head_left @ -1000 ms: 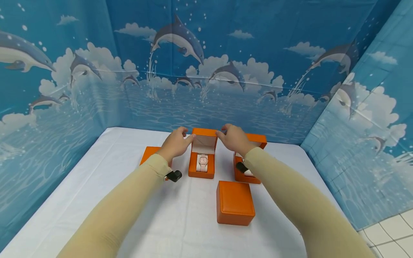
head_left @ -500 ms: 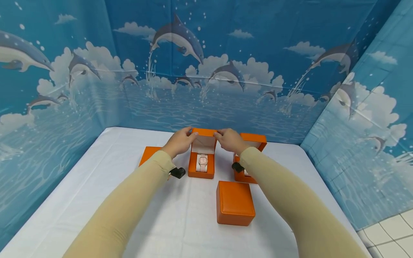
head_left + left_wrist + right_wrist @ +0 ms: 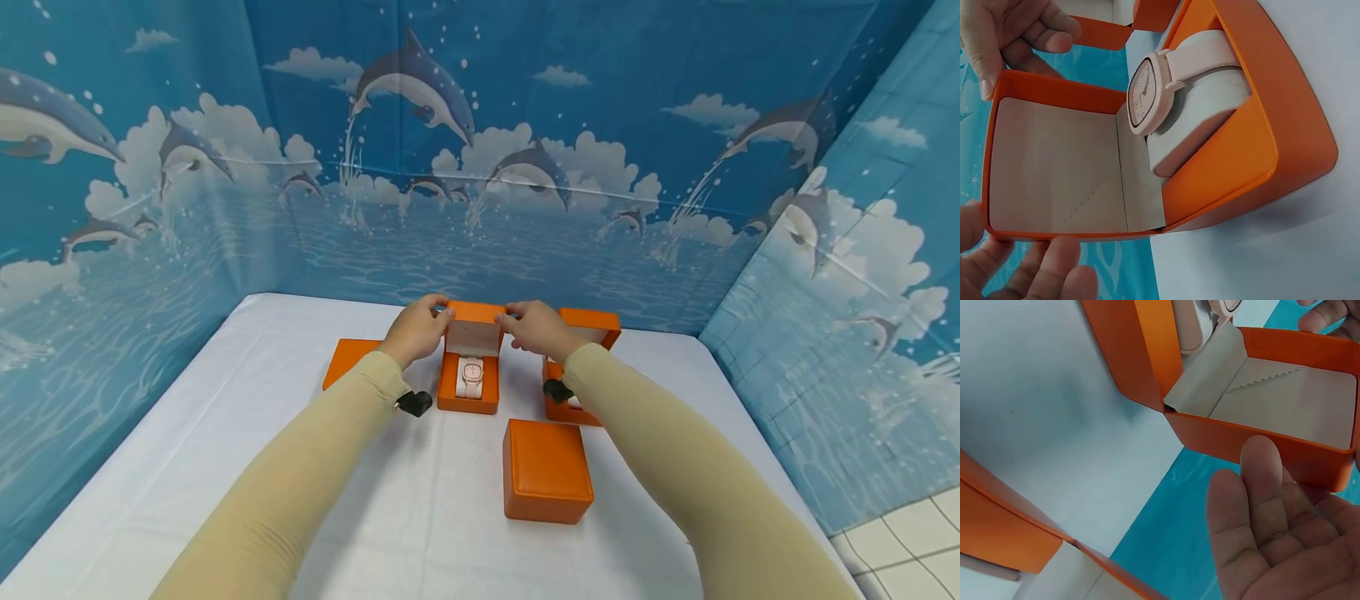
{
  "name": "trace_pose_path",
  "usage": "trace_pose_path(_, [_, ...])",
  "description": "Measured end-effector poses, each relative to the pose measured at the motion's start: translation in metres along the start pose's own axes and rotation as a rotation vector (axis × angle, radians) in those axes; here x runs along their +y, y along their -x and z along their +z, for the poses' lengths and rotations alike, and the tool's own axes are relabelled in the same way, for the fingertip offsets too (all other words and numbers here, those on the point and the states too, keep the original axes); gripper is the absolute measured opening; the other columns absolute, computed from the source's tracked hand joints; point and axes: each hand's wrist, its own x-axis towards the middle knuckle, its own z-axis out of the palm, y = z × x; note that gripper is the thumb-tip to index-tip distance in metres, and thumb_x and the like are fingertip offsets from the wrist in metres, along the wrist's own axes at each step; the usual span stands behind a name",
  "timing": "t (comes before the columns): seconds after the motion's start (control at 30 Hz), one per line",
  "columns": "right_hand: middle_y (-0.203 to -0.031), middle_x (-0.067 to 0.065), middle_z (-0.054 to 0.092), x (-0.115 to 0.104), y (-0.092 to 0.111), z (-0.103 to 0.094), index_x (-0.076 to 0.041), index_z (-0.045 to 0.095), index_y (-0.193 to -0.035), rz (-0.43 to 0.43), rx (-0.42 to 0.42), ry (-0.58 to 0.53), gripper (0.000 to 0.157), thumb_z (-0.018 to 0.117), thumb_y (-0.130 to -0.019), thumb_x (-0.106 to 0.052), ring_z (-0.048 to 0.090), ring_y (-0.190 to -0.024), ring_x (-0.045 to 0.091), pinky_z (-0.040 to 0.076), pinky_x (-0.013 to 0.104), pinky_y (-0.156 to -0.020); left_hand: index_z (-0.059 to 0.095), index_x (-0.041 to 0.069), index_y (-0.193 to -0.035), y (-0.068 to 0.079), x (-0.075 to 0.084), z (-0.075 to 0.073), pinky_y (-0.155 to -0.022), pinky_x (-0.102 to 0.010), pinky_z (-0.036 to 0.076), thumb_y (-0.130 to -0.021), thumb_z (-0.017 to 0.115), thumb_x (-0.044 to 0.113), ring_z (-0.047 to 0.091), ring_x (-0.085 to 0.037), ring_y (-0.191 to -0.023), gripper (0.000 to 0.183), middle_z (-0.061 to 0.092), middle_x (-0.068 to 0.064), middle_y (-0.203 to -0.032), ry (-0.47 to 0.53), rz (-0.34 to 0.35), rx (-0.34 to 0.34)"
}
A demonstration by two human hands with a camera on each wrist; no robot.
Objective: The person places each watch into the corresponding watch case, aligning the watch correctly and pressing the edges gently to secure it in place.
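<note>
An orange watch box [image 3: 487, 392] stands open in the middle of the table, its lid raised and its pale lining showing. Inside, a pink wristwatch [image 3: 472, 373] is wrapped round a light cushion. My left hand [image 3: 417, 333] holds the left upper corner of the lid [image 3: 1054, 169], thumb at the rim and fingers along the side. At the opposite corner, my right hand [image 3: 538, 327] holds the lid in the same way, its fingers against the outer side in the right wrist view.
A second open orange box [image 3: 592, 319] stands to the right, partly hidden by my right forearm. A closed orange box [image 3: 547, 471] sits nearer on the white tablecloth [image 3: 405, 517]. Another orange box [image 3: 348, 358] lies behind my left arm. A dolphin-print curtain [image 3: 450, 233] hangs behind.
Both hands have come inward onto the lid; a second ago the right one was apart from it. The lid has tipped slightly forward. The other boxes have stayed put.
</note>
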Motion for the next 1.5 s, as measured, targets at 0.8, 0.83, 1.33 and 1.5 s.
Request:
trace_pose_path(0.8, [-0.136,0.015,0.069,0.0,0.008,-0.002,-0.015,0.035,-0.165,0.026,-0.121,0.008,0.068,0.057,-0.108,-0.045,0.069,-0.105,0.025,0.056,0.044,-0.102,0.054,0.023,-0.145,0.014,-0.001,-0.001,-0.107,-0.051,0.052,-0.107,0.057,0.04,0.062,-0.031,-0.125,0.042,0.062,-0.009,-0.143,0.031,-0.046,-0.041])
trace_pose_path(0.83, [-0.133,0.014,0.07,0.0,0.009,-0.002,-0.015,0.037,-0.165,0.019,-0.122,0.013,0.067,0.057,-0.108,-0.045,0.069,-0.104,0.025,0.056,0.043,-0.101,0.055,0.023,-0.144,0.014,-0.001,-0.001,-0.107,-0.051,0.052,-0.106,0.057,0.039,0.062,-0.03,-0.125,0.041,0.062,-0.009,-0.143,0.035,-0.049,-0.043])
trace_pose_path(1.33, [-0.117,0.014,0.077,0.001,0.016,0.003,-0.014,0.048,-0.159,-0.047,-0.133,0.122,0.062,0.063,-0.106,-0.042,0.07,-0.097,0.021,0.058,0.034,-0.084,0.058,0.02,-0.141,0.023,-0.004,0.005,-0.103,-0.046,0.052,-0.103,0.06,0.031,0.063,-0.029,-0.12,0.04,0.063,-0.01,-0.141,0.036,-0.056,-0.041])
trace_pose_path(1.5, [-0.116,0.016,0.077,0.004,0.017,0.006,-0.013,0.05,-0.158,-0.065,-0.132,0.127,0.062,0.065,-0.105,-0.041,0.07,-0.096,0.021,0.06,0.035,-0.084,0.058,0.019,-0.139,0.025,-0.007,0.006,-0.102,-0.045,0.053,-0.102,0.063,0.03,0.063,-0.029,-0.117,0.04,0.064,-0.009,-0.139,0.049,-0.057,-0.036])
